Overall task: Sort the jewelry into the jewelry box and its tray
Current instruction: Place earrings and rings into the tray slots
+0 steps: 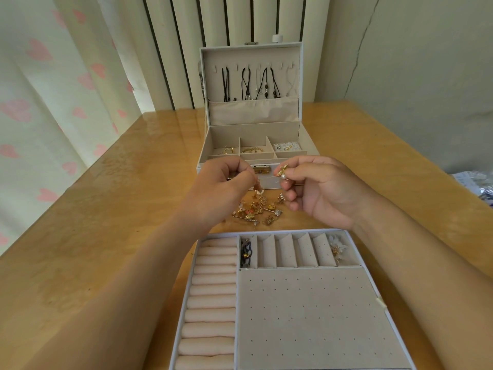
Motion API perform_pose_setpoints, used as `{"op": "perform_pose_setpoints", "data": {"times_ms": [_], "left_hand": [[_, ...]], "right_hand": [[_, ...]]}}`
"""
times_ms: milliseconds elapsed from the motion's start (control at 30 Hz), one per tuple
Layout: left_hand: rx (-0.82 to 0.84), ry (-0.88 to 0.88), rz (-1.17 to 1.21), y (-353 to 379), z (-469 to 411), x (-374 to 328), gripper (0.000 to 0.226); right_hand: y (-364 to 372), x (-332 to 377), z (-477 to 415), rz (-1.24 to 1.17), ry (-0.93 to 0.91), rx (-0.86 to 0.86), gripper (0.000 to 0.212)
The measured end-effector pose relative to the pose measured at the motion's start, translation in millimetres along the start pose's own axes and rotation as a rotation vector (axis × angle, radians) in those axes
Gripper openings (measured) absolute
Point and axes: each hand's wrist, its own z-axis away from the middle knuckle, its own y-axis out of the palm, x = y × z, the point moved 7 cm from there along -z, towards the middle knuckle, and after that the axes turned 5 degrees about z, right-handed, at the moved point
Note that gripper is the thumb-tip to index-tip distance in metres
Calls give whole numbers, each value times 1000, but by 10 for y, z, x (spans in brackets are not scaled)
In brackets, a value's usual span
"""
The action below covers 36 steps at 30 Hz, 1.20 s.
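Tabletop (106,236): wooden, cut off at every edge of the view.

Jewelry box (253,113): one, at 12 o'clock, lid upright. Dark cords hang inside the lid, count unclear. Three rear compartments hold small pieces. The front row is partly hidden behind the hands.

Tray (306,316): one, at 6 o'clock, its near end cut off. Six slots run along the far edge; the end two are occupied.

Left hand (226,188): fingers curled, pinching a small brownish piece (258,186), shape indistinct.

Right hand (325,190): fingers pinch a gold earring (282,173) with a pearl.

Loose jewelry (256,209): one tangled gold heap at centre, between box and tray, items uncountable.
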Motion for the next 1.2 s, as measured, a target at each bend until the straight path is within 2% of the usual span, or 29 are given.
{"op": "perform_pose_setpoints", "data": {"times_ms": [233, 467, 633, 933, 1033, 1200], "left_hand": [[6, 10, 5, -8, -8, 14, 20], [21, -2, 84, -10, -16, 29, 17], [22, 2, 102, -21, -21, 34, 17], [26, 0, 125, -19, -23, 34, 16], [39, -11, 171, -19, -20, 21, 14], [74, -58, 291, 9, -23, 27, 12]], "right_hand": [[-34, -45, -11, 54, 22, -83, 14], [26, -25, 17, 51, 28, -24, 11], [7, 2, 22, 38, 9, -22, 18], [-22, -12, 11, 61, -28, -38, 15], [-16, -15, 12, 131, -47, -38, 16], [87, -39, 21, 431, -113, 24, 28]]}}
